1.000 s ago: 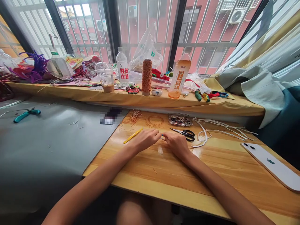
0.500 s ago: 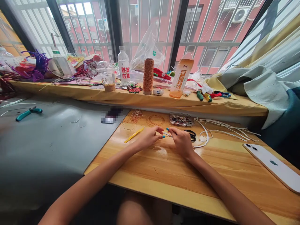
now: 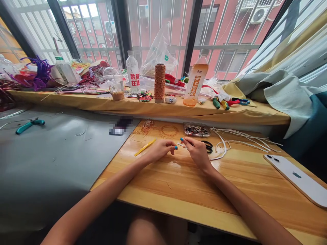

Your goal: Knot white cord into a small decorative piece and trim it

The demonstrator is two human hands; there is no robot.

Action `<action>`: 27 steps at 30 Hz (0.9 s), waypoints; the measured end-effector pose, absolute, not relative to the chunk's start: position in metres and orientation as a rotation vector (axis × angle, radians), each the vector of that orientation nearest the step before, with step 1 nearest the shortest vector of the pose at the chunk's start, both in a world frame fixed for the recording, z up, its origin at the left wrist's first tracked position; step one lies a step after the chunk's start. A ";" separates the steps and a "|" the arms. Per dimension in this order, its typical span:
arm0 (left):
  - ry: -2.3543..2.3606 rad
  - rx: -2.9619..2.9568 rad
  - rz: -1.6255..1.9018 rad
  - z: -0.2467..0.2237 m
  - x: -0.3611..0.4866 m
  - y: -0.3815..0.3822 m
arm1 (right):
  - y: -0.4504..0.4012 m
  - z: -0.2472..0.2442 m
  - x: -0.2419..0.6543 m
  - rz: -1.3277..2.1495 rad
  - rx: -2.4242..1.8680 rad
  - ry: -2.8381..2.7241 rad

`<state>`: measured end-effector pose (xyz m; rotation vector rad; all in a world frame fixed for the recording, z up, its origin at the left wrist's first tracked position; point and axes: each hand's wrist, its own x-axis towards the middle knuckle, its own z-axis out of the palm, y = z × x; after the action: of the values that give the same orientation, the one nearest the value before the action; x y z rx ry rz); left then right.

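My right hand (image 3: 196, 151) pinches a white cord (image 3: 182, 145), whose end sticks out to the left of the fingers. Just left of it, my left hand (image 3: 163, 149) has its fingers curled together near the cord end; whether a thin thread is between them is too small to tell. Black scissor handles (image 3: 208, 147) lie behind my right hand. Yellow tweezers (image 3: 145, 147) rest on the wooden board (image 3: 158, 183) beside my left hand. Beyond the hands are a coil of orange thread (image 3: 168, 131) and a clear box of small beads or parts (image 3: 196, 129).
White cords (image 3: 245, 141) and a white phone (image 3: 296, 175) lie on the right. Teal pliers (image 3: 30, 126) are on the grey surface at left. Along the ledge stand a thread spool (image 3: 159, 83), a tea bottle (image 3: 196, 83), a clear bottle (image 3: 133, 75) and a plastic cup (image 3: 117, 90).
The fingers of my left hand have drawn closer together and sit slightly farther from my right hand. The whole view has shifted a little.
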<state>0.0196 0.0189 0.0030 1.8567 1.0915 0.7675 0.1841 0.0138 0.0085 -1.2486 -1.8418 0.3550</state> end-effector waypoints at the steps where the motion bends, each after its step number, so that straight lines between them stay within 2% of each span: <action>1: 1.101 1.876 0.783 0.003 0.019 0.019 | 0.013 0.009 0.184 0.372 -1.246 -1.832; 10: 1.213 2.299 0.815 0.006 0.020 0.015 | 0.008 0.013 0.179 0.563 -1.154 -1.899; 15: 1.367 2.828 0.839 0.005 0.019 0.009 | 0.010 0.005 0.179 0.310 -1.285 -2.155; 19: 1.234 3.110 0.774 0.001 0.023 0.001 | 0.012 0.000 0.177 0.153 -1.412 -2.229; 22: 1.228 3.008 0.860 -0.002 0.029 -0.003 | 0.012 0.003 0.177 0.223 -1.412 -2.094; 27: 1.201 2.414 1.003 -0.003 0.033 0.002 | 0.015 0.006 0.180 0.558 -1.314 -1.694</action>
<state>0.0329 0.0018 -0.0029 2.4136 1.2008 1.0027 0.1795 0.0150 0.0055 -1.3138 -1.6938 0.5576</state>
